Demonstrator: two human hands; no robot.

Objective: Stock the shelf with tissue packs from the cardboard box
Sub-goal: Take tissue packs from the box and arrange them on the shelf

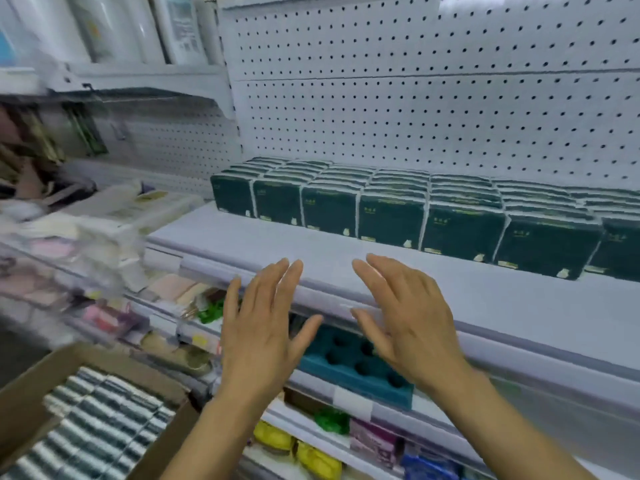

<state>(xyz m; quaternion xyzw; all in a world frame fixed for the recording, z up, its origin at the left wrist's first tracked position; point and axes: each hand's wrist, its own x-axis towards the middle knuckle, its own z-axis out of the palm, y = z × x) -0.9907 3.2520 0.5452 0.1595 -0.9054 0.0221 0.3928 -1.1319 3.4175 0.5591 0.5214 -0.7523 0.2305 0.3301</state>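
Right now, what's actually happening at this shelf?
A person is stocking a shop shelf with dark green tissue packs. Rows of packs already stand along the back of the shelf, with its front strip bare. Both hands are empty at this moment: the left hand and right hand hover open, palms facing each other, in front of the shelf edge. The cardboard box at lower left holds many more packs.
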